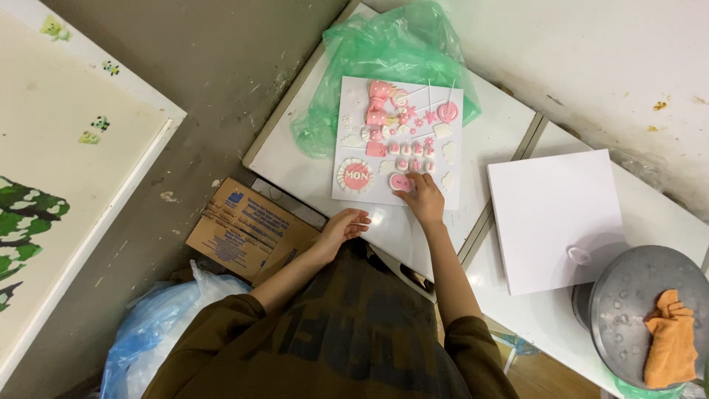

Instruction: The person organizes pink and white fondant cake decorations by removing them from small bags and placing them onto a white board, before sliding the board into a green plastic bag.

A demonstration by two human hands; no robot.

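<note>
1. Head view, looking straight down: the right hand (423,196) rests at the near edge of the white board (347,118), fingers curled down onto a small round pink piece (400,182). It appears to be pinching or pressing that piece; whether the piece is lifted clear of the board cannot be told.

2. The left hand (345,226) sits just off the board's near edge, on the worktop (284,151), loosely curled, with something thin and pale between the fingertips; what it is cannot be told.

3. On the board, beyond the round piece, lie two rows of small pink pieces (411,150), a round pink-and-white rosette (356,176) to the left, white cloud shapes (448,151) to the right, and a cluster of pink bows and stars (384,112) at the far side.

4. A green plastic bag (384,46) lies under and beyond the board. To the board's right, well apart, sits a blank white square board (554,214); further right, a grey turntable (650,310) with an orange cloth (670,338) on it. Left of the board, below the worktop, are a cardboard box (244,229) and a blue bag (159,325).

5. Judged from this, the step in hand is setting or picking the round piece at the board's near edge. The next move likely calls for a light, steady pinch, since such soft decorations dent easily, and care not to brush the neighbouring rows.
</note>
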